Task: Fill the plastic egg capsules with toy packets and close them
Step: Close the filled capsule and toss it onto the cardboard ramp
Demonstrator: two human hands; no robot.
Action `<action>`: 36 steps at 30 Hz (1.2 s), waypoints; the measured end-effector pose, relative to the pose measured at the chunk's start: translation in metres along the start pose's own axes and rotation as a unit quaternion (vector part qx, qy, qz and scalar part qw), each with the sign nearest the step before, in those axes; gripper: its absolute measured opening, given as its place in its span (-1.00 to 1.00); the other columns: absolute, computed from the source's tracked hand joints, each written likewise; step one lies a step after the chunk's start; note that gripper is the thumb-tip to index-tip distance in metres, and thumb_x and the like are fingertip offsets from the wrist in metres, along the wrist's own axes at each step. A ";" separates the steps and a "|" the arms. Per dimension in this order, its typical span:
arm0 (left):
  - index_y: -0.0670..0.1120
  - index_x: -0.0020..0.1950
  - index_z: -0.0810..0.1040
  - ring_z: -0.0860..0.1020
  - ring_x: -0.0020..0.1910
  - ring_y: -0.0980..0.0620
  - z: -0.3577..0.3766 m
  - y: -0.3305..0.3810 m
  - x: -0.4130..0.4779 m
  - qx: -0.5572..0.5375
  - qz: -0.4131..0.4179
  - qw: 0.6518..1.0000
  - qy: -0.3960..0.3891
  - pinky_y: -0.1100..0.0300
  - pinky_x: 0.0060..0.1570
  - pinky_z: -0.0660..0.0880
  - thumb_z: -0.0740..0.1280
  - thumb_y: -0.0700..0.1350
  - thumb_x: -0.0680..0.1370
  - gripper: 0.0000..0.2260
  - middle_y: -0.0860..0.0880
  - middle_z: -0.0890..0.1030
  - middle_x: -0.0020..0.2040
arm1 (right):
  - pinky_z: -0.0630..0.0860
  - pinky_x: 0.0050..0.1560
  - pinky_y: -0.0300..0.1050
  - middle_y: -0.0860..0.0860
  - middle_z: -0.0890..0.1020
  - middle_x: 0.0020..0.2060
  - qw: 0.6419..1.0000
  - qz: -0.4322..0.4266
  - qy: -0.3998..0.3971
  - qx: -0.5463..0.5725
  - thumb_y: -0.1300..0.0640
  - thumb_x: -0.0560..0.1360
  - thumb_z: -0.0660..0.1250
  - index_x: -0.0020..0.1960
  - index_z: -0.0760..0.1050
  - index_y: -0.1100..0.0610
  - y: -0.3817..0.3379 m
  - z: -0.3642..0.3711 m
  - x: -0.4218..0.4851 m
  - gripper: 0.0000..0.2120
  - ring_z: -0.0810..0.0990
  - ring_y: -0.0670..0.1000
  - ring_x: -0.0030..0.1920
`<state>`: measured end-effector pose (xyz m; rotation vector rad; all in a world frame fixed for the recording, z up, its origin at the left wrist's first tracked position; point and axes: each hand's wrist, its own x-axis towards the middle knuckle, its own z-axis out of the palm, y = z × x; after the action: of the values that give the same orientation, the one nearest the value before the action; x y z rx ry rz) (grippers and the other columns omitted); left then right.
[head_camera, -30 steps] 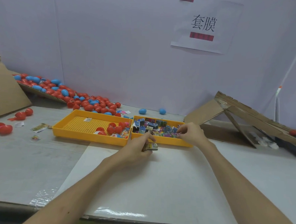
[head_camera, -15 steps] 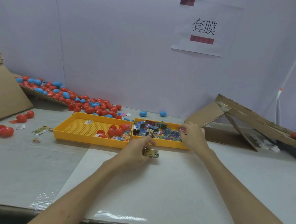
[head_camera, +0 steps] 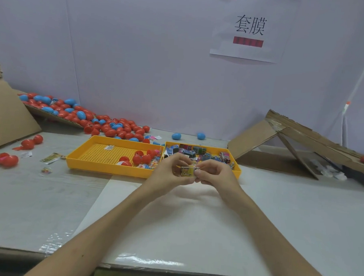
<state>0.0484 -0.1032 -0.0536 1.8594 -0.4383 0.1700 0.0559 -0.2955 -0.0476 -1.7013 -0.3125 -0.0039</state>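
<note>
1. The left hand (head_camera: 168, 175) and the right hand (head_camera: 215, 176) meet above the white sheet (head_camera: 183, 222), just short of the trays; both hold one yellow toy packet (head_camera: 187, 171) between them.
2. The left hand's fingers are curled round the packet's nine o'clock end, thumb on top; the right hand pinches its three o'clock end with thumb and bent fingertips; the packet is lifted off the table (head_camera: 37, 193) and lies roughly level.
3. At twelve o'clock from the hands stands the right yellow tray (head_camera: 237, 172), heaped with mixed toy packets (head_camera: 194, 152); the hands cover part of its near wall.
4. At ten o'clock, touching that tray side by side, is the left yellow tray (head_camera: 107, 169); a few red egg capsules (head_camera: 142, 158) and small packets gather at its three o'clock end, and the rest of its grid floor is bare.
5. Beyond the left tray, at eleven o'clock, a pile of red and blue egg capsules (head_camera: 114, 129) spills off a cardboard flap along the wall; two loose blue eggs (head_camera: 176, 136) lie at twelve o'clock behind the trays.
6. At nine o'clock, well apart, open red capsule halves (head_camera: 6, 160) sit on the table; at two o'clock leans a folded cardboard box (head_camera: 261, 140); a paper sign (head_camera: 249, 29) is on the wall above.
</note>
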 end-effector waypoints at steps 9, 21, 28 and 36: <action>-0.05 0.09 0.63 0.70 -0.09 0.02 -0.006 0.004 0.000 -0.124 -0.041 0.990 0.059 0.18 -0.08 0.64 0.49 -0.25 0.52 -0.81 -0.06 0.71 -0.10 | 0.62 -0.16 -0.21 0.10 0.73 -0.17 0.996 -0.043 0.058 0.053 0.32 0.45 0.50 -0.05 0.65 0.19 -0.001 0.001 -0.001 -0.89 0.70 -0.03 -0.18; 0.00 0.07 0.61 0.72 -0.11 0.09 -0.005 0.006 -0.001 -0.111 -0.029 0.991 0.064 0.34 -0.16 0.57 0.57 -0.26 0.44 -0.70 0.02 0.75 -0.13 | 0.57 -0.13 -0.21 -0.05 0.69 -0.25 0.994 -0.098 0.044 0.008 0.32 0.45 0.51 -0.10 0.63 0.11 0.000 0.007 -0.004 -0.86 0.67 -0.06 -0.16; -0.04 0.07 0.60 0.71 -0.15 0.04 -0.003 0.006 -0.002 -0.072 0.012 0.997 0.032 0.23 -0.14 0.62 0.58 -0.28 0.42 -0.69 -0.01 0.74 -0.17 | 0.56 -0.15 -0.19 -0.09 0.66 -0.17 0.996 -0.092 0.012 -0.010 0.00 0.42 0.46 0.08 0.63 0.02 -0.004 0.008 -0.006 -0.75 0.64 -0.09 -0.11; -0.05 0.03 0.58 0.61 -0.32 0.09 -0.001 0.003 -0.003 0.000 0.065 0.997 0.041 0.22 -0.25 0.59 0.61 -0.20 0.41 -0.70 -0.03 0.64 -0.21 | 0.57 -0.02 -0.19 -0.07 0.68 -0.09 0.990 -0.112 0.026 -0.081 0.16 0.45 0.54 -0.07 0.71 0.06 0.003 0.011 -0.005 -0.92 0.65 -0.11 -0.01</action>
<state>0.0445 -0.1024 -0.0517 1.8165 -0.5024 0.3333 0.0501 -0.2867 -0.0535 -1.8145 -0.4743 -0.2448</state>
